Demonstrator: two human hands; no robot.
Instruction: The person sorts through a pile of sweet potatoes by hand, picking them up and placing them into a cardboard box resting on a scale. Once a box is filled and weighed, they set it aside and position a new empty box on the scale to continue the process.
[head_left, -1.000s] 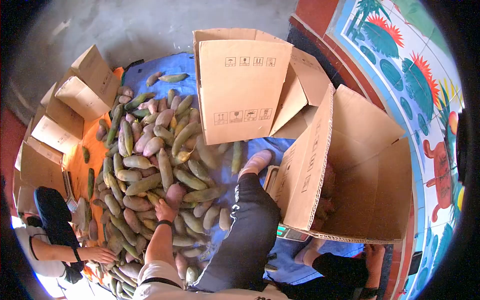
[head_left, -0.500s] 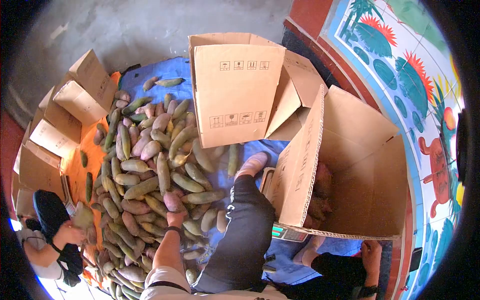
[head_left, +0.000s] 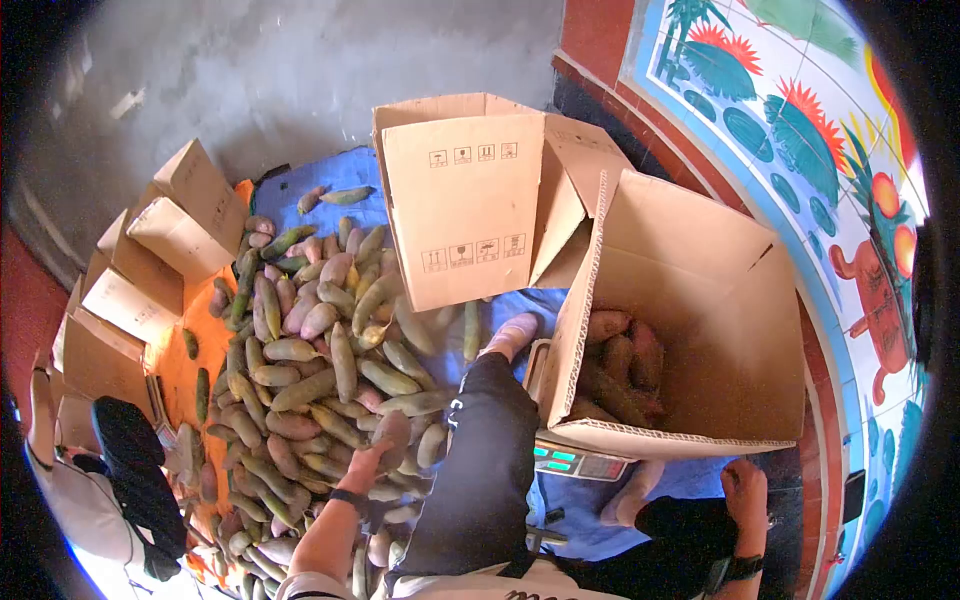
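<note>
My left hand (head_left: 370,461) is closed round the near end of a plump pinkish-brown vegetable (head_left: 392,430), over the right part of a big pile of long green and purplish vegetables (head_left: 310,385). Their exact kind I cannot make out. My right hand (head_left: 743,492) is curled in a loose fist by my right knee, with nothing visible in it. Between my legs an open cardboard box (head_left: 700,300) sits on a scale with a lit green display (head_left: 556,460). Several similar vegetables (head_left: 630,360) lie in the box's left part.
Another open carton (head_left: 465,210) stands behind the pile. More cartons (head_left: 185,220) line the left side. A co-worker (head_left: 110,480) sits at the left edge beside the orange sheet (head_left: 195,350). A blue sheet (head_left: 510,302) lies under the pile; a painted tile wall (head_left: 800,180) runs along the right.
My left hand has moved right with the vegetable in it. The view has shifted, showing more of the box's contents. The co-worker's arm is now raised at the far left.
</note>
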